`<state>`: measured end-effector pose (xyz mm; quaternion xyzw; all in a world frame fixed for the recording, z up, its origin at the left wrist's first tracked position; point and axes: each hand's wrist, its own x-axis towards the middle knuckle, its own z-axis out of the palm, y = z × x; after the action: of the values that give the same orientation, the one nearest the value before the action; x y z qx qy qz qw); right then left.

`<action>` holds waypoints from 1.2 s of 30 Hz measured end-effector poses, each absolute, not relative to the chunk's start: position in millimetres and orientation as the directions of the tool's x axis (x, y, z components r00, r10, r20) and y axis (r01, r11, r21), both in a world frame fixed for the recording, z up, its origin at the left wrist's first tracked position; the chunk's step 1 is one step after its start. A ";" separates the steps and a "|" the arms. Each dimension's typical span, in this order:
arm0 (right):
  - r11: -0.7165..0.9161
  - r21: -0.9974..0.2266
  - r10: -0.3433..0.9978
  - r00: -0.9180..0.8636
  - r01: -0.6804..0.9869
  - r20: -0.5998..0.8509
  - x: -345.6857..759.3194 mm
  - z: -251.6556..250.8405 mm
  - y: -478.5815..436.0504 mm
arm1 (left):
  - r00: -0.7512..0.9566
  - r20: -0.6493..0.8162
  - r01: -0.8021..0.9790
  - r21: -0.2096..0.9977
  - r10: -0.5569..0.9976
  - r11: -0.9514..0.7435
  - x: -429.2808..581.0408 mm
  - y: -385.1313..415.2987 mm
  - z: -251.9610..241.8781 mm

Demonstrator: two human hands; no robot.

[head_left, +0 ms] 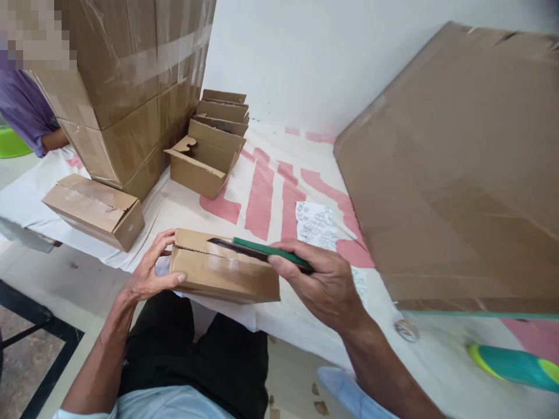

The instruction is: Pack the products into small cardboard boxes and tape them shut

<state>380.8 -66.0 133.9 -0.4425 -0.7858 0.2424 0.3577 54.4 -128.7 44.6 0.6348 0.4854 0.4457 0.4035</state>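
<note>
A small taped cardboard box [218, 272] rests at the near edge of the white sheet, just above my lap. My left hand [151, 270] grips the box's left end, fingers curled around it. My right hand [325, 279] is closed on a green-handled knife [266, 251], whose dark blade lies along the taped seam on the box's top, tip pointing left.
A large cardboard carton [454, 169] fills the right. Stacked taped cartons [131, 87] stand at the back left, with several open small boxes [209, 151] beside them. A closed small box [94, 210] lies left. A person's purple sleeve [24, 110] shows far left. A green-teal object [510, 364] lies at lower right.
</note>
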 end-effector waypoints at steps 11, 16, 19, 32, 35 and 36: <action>0.687 -0.550 0.687 -0.671 0.475 0.279 339.0 172.1 -49.9 | 0.122 0.202 0.234 0.946 0.972 -0.226 56.9 -129.4 38.9; 0.725 -0.473 0.649 -0.726 0.500 0.227 331.2 173.1 -44.4 | 0.129 0.209 0.252 0.938 0.969 -0.236 56.3 -128.7 40.4; 0.744 -0.388 0.642 -0.744 0.545 0.185 326.2 180.0 -40.2 | 0.139 0.197 0.271 0.935 0.971 -0.228 54.9 -128.5 42.8; 0.789 -0.123 0.613 -0.782 0.602 0.110 313.2 191.4 -30.7 | 0.137 0.178 0.260 0.943 0.974 -0.209 54.1 -123.7 47.9; 0.783 -0.061 0.622 -0.779 0.619 0.074 307.7 198.0 -32.4 | 0.124 0.185 0.281 0.936 0.975 -0.213 50.5 -121.7 43.0; 0.782 -0.046 0.623 -0.780 0.621 0.057 308.1 200.7 -32.0 | 0.115 0.188 0.289 0.933 0.975 -0.214 49.1 -120.9 41.3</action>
<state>308.1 -32.0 200.7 -0.3299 -0.9433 0.0124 0.0346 49.1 -120.9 41.3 0.6395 0.4943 0.4451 0.3855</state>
